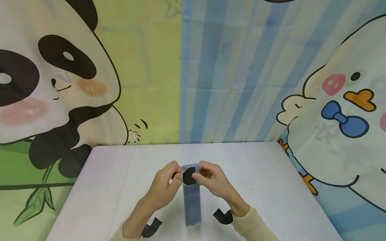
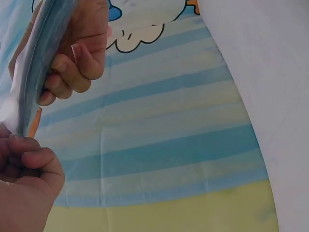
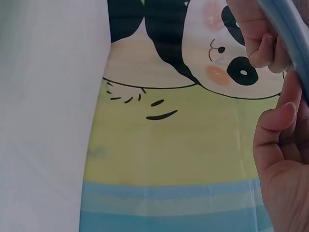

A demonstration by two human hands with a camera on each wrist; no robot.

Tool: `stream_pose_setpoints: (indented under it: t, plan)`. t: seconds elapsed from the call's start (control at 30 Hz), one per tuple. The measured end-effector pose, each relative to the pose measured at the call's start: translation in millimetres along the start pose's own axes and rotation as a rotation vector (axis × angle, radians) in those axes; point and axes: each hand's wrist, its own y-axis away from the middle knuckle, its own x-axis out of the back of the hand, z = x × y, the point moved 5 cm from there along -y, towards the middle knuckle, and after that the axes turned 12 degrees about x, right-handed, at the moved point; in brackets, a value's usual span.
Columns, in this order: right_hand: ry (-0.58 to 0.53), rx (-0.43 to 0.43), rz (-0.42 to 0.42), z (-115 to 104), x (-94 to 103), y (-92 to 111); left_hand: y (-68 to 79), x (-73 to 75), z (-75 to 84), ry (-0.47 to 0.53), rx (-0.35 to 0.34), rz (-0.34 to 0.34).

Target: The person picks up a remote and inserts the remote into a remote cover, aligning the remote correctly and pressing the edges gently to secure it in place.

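A long, narrow, blue-grey pouch-like item point(image 1: 192, 206) hangs upright between the two hands, with a black rounded patch point(image 1: 189, 176) near its upper end. I cannot tell whether that patch is an opening or a surface. My left hand point(image 1: 166, 184) pinches its upper left edge between thumb and finger. On the other side my right hand point(image 1: 215, 179) grips the upper right edge, its thumb by the black patch and its fingers curled behind. The left wrist view shows the item point(image 2: 46, 53) edge-on, with a pale, shiny side.
A white table point(image 1: 250, 170) lies below the hands. Behind it hangs a cloth point(image 1: 156, 67) printed with a panda and a white bird. Dark curved pieces point(image 1: 152, 228) show beside both forearms, near the beige sleeves point(image 1: 254, 224).
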Motion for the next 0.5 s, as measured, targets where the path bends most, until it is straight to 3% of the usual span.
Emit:
stream_pose_setpoints:
  t: [0.13,0.3,0.5]
  plan:
    - [0.028,0.021,0.054,-2.6,1.9,1.2,0.5,-2.0,13.0,-0.203,-0.095,0.006]
    - [0.029,0.014,0.054,-1.0,1.2,5.1,-0.5,-2.6,16.7,-0.476,-0.091,0.046]
    - [-0.03,-0.015,-0.008,2.7,-3.6,5.0,-2.0,5.8,11.6,-0.492,-0.064,-0.022]
